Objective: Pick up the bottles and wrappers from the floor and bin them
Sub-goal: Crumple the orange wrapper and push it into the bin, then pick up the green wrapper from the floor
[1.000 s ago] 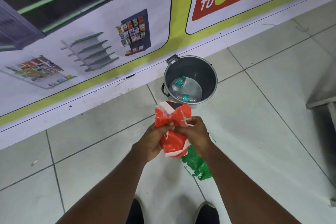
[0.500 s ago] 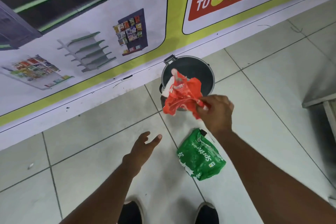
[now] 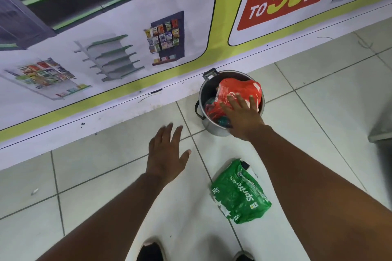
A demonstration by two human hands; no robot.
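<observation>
Dropped since the earlier frame: red wrapper (image 3: 237,93), out of the fingers and now lying in the bin (image 3: 203,95), bulging up near the rim. Right hand (image 3: 241,116) spread flat above it, fingers apart, gripping nothing, seemingly just after release or pressing the plastic down so that it stays put. Left hand (image 3: 167,159) also shifted forward, hovering over the floor (image 3: 95,176) with fingers splayed and empty, well apart from the right, probably for balance while leaning.

Inside the bin, under the red plastic, a glimpse of teal and clear material, likely bottles, mostly hidden. Bin itself a grey metal pail with side handles, standing against the base of the wall banner (image 3: 127,27).

Green wrapper (image 3: 239,193) on the floor tiles between bin and shoes (image 3: 150,250), just beside the right forearm, crumpled, untouched. Judged the next item to collect; light and floppy, so a pinch at a fold should do. A small white scrap (image 3: 34,191) farther left on the tiles, too small to identify.
</observation>
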